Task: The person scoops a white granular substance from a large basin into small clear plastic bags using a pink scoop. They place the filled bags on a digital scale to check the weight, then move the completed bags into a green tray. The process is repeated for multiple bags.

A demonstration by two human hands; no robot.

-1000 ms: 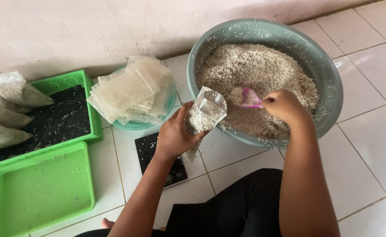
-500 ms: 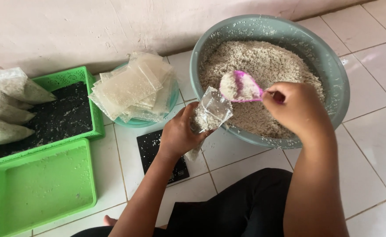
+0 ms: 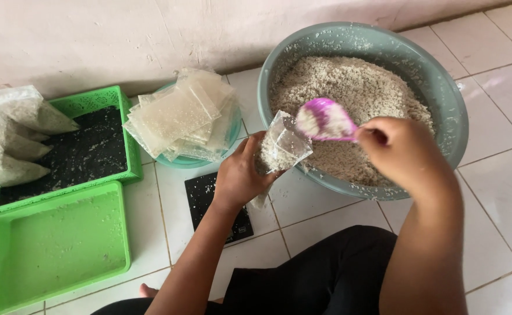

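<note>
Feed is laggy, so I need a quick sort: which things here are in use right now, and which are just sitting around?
In use:
left hand holding the small clear bag
right hand holding the pink scoop
grey basin of grain

Lying about:
stack of empty bags
black scale
filled bags in the green tray
empty green tray

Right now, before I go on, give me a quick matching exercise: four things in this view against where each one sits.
Things:
1. pink scoop
2. small clear bag
3. stack of empty clear bags
4. filled bags

Places:
A. on the teal plate by the wall
B. in the right hand, over the grey basin
C. in the green basket at far left
D. held open in the left hand, at the basin's rim

Pairs: 1-B, 2-D, 3-A, 4-C
</note>
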